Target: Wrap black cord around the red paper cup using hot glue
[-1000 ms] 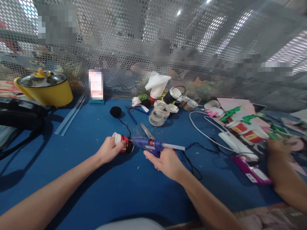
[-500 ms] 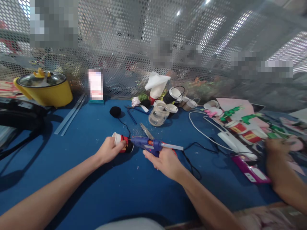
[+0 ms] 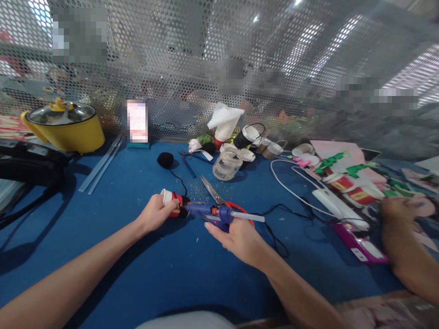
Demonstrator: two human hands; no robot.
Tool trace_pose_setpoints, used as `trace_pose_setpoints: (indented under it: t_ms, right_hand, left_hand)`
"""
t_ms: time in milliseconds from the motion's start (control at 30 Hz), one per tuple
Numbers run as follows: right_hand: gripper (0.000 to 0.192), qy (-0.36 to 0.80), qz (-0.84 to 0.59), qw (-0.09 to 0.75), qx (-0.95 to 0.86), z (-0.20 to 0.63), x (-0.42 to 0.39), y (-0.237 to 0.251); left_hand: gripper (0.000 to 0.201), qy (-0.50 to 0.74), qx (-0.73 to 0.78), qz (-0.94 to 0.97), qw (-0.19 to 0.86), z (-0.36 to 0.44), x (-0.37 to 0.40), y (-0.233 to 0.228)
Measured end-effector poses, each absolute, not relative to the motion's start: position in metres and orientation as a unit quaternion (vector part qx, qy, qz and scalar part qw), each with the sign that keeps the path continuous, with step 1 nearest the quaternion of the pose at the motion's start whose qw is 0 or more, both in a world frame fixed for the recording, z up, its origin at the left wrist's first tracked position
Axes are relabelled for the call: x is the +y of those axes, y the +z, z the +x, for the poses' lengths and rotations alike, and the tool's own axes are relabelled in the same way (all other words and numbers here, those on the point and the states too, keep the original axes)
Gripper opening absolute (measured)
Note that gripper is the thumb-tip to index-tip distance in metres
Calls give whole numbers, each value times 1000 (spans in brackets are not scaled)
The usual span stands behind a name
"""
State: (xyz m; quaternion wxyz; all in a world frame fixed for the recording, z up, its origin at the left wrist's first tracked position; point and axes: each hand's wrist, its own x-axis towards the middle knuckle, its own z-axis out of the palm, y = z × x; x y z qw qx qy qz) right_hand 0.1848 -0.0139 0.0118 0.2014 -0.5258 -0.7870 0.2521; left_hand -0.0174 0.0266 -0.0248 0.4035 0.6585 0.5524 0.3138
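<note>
Left hand (image 3: 155, 214): fingers and thumb pinched around the side of a red-and-white paper cup (image 3: 167, 197), which lies on its side low over the tabletop (image 3: 137, 278), white mouth toward the left, dark wrapped end toward the right.

Right hand (image 3: 243, 238): closed round the handle of a blue glue gun (image 3: 200, 209), forefinger out near the trigger; cannot tell whether it is squeezed. Pale glue stick (image 3: 249, 216) juts from the gun's rear.

Change over the last half second: gun has dropped slightly, nozzle now lower on the dark end; cup seems a touch turned. Grip on both unchanged. My reading: the nozzle is being worked at another spot on the wrap, cup held as the steady side. Contact and any fresh glue too small to tell.

Just beyond the gun: scissors (image 3: 212, 190), red handles showing more now that the gun sits lower. Black thread (image 3: 180, 179) runs from cup to black ball (image 3: 165, 160), ball unmoved. Farther back, clear jar (image 3: 226, 167). Far right, another person's hand (image 3: 396, 211), near red-labelled cups (image 3: 361, 195).
</note>
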Motion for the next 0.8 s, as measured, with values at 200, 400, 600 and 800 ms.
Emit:
trace_pose_setpoints:
  t_ms: [200,400,600,800]
  right_hand:
    - [24,257,-525,197,-787,185,-14,12]
    - [25,254,-543,200,-775,183,-13,13]
    - [24,246,-538,185,-785,184,-14,13]
    - [22,243,-531,187,-790,184,-14,14]
  left_hand:
    - [29,313,550,662,401,-18,26,-24]
    - [28,313,550,664,398,-17,27,-24]
    - [30,309,553,659,404,-16,26,-22]
    - [29,307,554,661,402,-17,26,-24]
